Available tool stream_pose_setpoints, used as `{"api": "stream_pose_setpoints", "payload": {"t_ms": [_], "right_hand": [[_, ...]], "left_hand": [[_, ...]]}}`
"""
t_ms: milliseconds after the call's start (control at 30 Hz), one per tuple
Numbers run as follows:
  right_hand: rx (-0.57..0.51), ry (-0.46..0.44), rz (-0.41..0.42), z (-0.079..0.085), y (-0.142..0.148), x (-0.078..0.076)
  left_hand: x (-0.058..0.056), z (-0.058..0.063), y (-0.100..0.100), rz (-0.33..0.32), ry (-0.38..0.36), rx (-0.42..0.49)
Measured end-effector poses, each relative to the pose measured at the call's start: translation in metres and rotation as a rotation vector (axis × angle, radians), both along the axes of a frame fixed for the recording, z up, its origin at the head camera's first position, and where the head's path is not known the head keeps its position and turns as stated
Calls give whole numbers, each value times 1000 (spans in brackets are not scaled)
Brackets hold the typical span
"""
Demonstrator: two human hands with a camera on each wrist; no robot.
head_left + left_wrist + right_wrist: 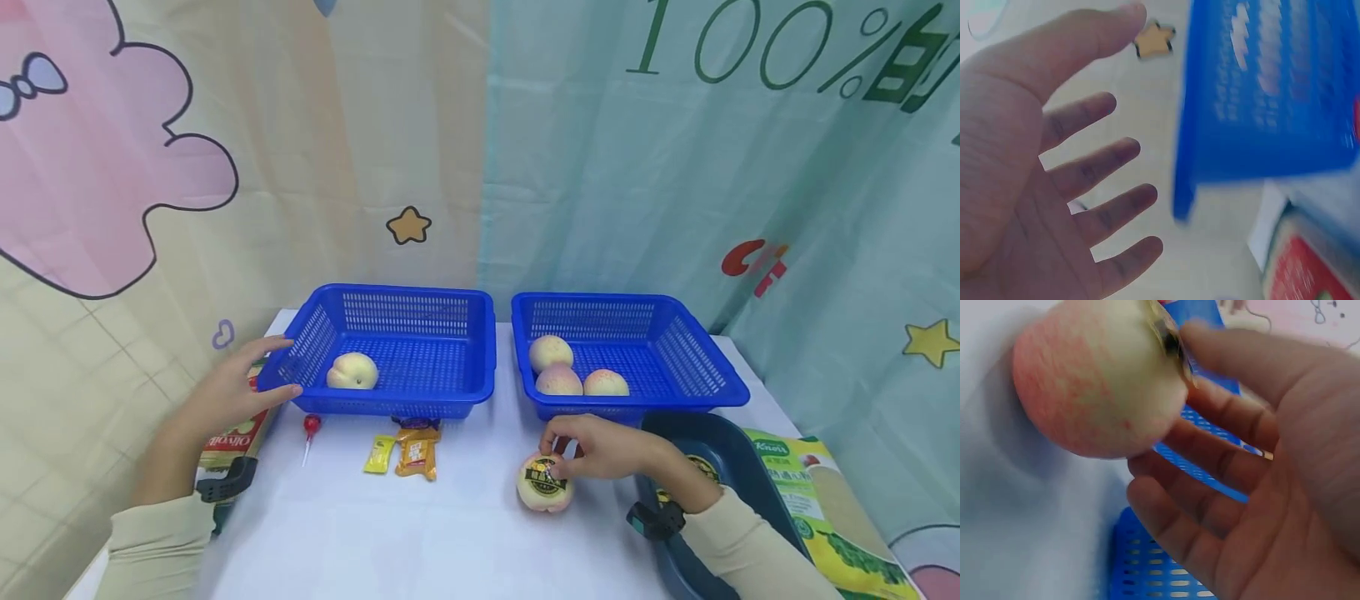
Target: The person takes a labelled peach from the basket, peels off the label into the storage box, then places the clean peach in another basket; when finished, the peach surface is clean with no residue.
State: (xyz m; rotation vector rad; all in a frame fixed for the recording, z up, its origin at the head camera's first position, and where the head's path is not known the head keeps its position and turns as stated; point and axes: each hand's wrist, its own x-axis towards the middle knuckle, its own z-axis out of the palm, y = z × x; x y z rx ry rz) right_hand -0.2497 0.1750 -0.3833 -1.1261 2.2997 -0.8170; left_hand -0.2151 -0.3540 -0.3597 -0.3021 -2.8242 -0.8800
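My right hand (600,448) holds a pale pink-and-cream peach (542,493) at the white tabletop, in front of the right basket. A black-and-gold round sticker (546,475) faces up on the peach. In the right wrist view the thumb lies at the edge of that sticker, and the other fingers curl against the peach's (1097,381) side. My left hand (225,392) is spread at the left end of the left blue basket (420,407), holding nothing. In the left wrist view its fingers are apart from the basket's rim (1186,144). One peach (352,372) lies inside that basket.
The right blue basket (693,398) contains three peaches. A dark tray (757,475) lies under my right forearm, beside a Knorr packet (840,517). A lollipop (311,426), yellow candy (380,454) and orange packets (417,454) lie before the left basket. A red packet (238,442) is by my left wrist.
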Motion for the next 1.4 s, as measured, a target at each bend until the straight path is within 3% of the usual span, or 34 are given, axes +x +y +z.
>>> {"api": "stream_pose_setpoints", "payload": {"t_ms": [133,233,367,467,567,700,867,1100,1400], "right_hand": [[21,30,-43,2,-4,-3],[36,54,-64,4,-6,-4],[49,55,-84,7,-4,-4],[60,33,-125,8,-3,-4],[57,17,-165,8,-1,-4],[35,14,-187,7,0,-3],[39,29,-215,6,0,2],[63,17,-232,9,2,9],[-32,-120,-225,17,15,17]], "left_hand": [[7,13,43,-158,158,16],[16,13,85,-328,180,51],[29,3,149,-531,24,78],[32,-9,193,-617,-91,68],[27,-26,230,-644,-124,34],[13,-53,269,-650,-115,-3],[0,-79,294,-649,-166,91],[-5,-87,303,-626,-185,196],[-6,-93,305,-630,-234,253]]}}
